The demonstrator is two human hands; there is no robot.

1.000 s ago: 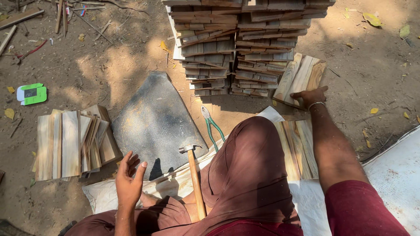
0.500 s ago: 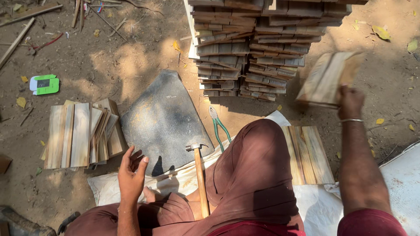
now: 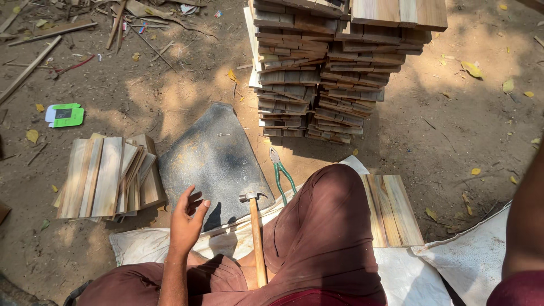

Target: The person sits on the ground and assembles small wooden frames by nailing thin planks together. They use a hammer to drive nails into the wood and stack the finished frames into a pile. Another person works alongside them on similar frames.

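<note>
The left hand [image 3: 186,221] hangs open and empty, fingers loosely spread, above the near edge of a grey slab [image 3: 212,161]. Just right of it a hammer [image 3: 256,238] lies with its handle against the person's knee and its head touching the slab. The right hand is out of view; only its forearm shows at the right edge, so its state cannot be told. Beyond the hammer lie green-handled pliers [image 3: 281,175]. Left of the hand sits a low pile of slats [image 3: 107,175]. Farthest off stands a tall slat stack [image 3: 334,68].
</note>
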